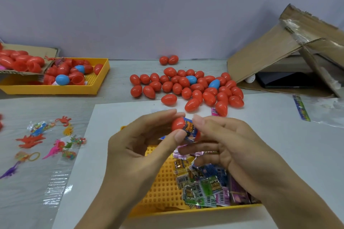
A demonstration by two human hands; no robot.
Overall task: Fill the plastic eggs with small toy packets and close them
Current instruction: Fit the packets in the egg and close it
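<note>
Head view: a person's left hand [141, 143] grips a red egg half [178, 123] between curled fingers [167, 112] above and the thumb below, held over a yellow tray [163, 188] at the near edge of the counter [115, 83]. The right hand [229, 141] pinches a small toy packet [189, 130], blue and orange, with thumb and forefinger at the mouth of the egg half; its remaining fingers are loosely extended beneath. Whether the packet is partly inside the shell cannot be told.

A heap of loose packets [206, 186] lies in the right part of the tray, which sits on a white sheet [279, 135]. Beyond the hands, a cluster of closed red eggs [186, 87], with two blue eggs [214, 83] among them, rests on the counter. At far left a second yellow tray [55, 89] holds more eggs and open halves, partly under a cardboard flap [28, 46]. Small plastic dinosaur toys [55, 148] in clear wrappers lie at left. A torn cardboard box [279, 52] leans at right.
</note>
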